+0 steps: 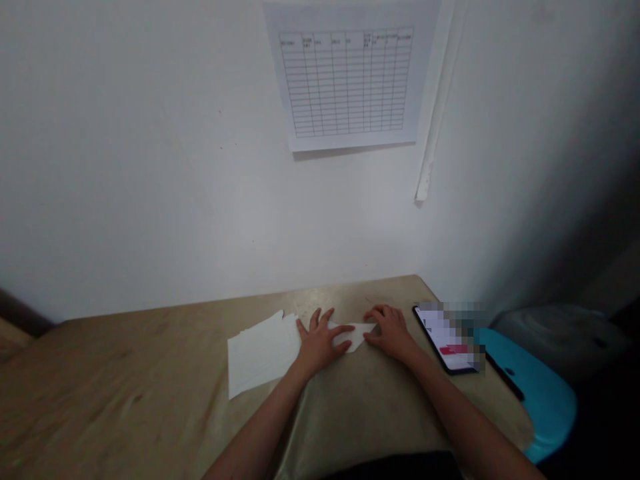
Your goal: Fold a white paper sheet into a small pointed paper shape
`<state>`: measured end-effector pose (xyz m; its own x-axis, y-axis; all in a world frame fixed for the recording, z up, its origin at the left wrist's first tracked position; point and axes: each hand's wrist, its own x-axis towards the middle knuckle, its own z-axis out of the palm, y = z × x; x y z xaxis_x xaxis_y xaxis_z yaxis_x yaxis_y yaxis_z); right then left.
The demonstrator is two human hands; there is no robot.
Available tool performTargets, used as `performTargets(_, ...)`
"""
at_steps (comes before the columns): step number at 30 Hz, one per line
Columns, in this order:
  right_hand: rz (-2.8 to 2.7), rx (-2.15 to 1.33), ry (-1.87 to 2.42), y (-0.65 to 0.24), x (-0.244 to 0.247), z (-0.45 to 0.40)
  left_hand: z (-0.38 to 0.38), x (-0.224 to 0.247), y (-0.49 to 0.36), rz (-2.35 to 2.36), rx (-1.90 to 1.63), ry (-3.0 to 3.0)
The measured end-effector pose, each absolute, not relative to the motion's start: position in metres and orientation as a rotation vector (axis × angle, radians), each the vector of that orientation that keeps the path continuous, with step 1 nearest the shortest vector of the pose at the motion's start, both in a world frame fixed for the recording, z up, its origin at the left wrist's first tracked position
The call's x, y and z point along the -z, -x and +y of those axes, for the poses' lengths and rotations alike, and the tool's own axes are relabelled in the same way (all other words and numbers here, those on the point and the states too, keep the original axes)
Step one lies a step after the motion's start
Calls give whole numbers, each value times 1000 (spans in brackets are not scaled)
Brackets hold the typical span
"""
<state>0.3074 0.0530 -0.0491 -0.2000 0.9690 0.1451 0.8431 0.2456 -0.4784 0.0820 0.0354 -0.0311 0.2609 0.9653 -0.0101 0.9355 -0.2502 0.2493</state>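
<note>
A small piece of folded white paper (356, 337) lies on the table between my two hands. My left hand (319, 343) is open, with its fingers spread. Its thumb and index finger rest on the paper's left part and cover some of it. At the right end, my right hand (391, 332) is closed, its thumb and fingertips gripping the paper's edge. Beside my left hand, a loose stack of white paper sheets (260, 357) lies fanned out.
A brown covered table (150, 387) meets a white wall (150, 167). A lit phone (453, 343) lies right of my right hand. A dark slim object (505, 377) and a blue seat (545, 390) are at the table's right edge. A printed grid sheet (350, 83) hangs above.
</note>
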Motion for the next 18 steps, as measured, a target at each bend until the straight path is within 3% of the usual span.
performTargets(18, -2189, -448, 1709, -287, 48, 40, 37, 33, -81, 1776, -228, -2329)
